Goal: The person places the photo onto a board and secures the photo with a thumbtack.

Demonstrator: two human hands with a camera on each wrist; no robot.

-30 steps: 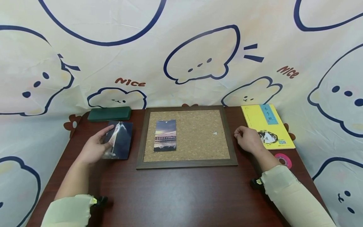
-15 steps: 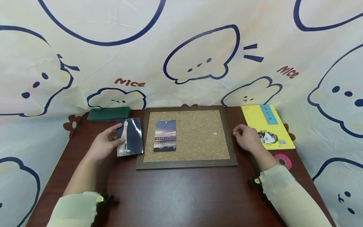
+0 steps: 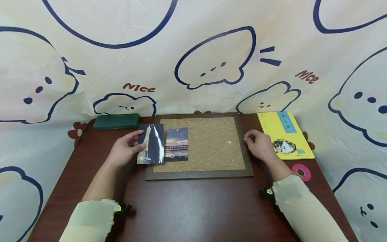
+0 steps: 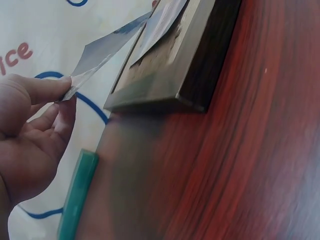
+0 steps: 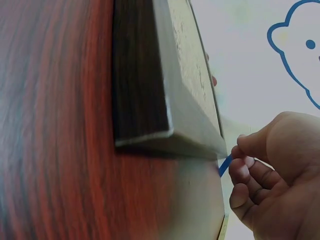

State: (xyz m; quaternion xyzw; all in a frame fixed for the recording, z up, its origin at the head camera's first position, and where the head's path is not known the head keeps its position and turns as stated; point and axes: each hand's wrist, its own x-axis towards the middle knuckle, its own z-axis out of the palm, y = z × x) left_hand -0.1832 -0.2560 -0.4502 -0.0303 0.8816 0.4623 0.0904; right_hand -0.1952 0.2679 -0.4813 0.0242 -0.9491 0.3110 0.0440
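Observation:
Between its thumb and fingers my left hand (image 3: 124, 149) pinches a photo (image 3: 155, 144) of a pale tower on a dark ground. In the left wrist view this photo (image 4: 102, 52) is held by one edge, tilted, away from the tabletop. It overlaps the left side of a cork board (image 3: 208, 144) with a wooden frame. Another photo (image 3: 176, 144), a pier at sunset, lies on the cork just to the right. My right hand (image 3: 260, 146) is beside the frame's right edge, fingers curled and thumb tip against the index finger. Nothing shows between those fingertips.
A dark green case (image 3: 116, 121) lies at the back left of the brown table (image 3: 187, 208). At the right are a yellow book (image 3: 287, 134) and a pink ring-shaped roll (image 3: 301, 172). A printed cloth (image 3: 199, 60) hangs behind the table.
My left hand has carried the tower photo rightward from beside the green case to over the board's left edge. My right hand has shifted slightly left, toward the frame.

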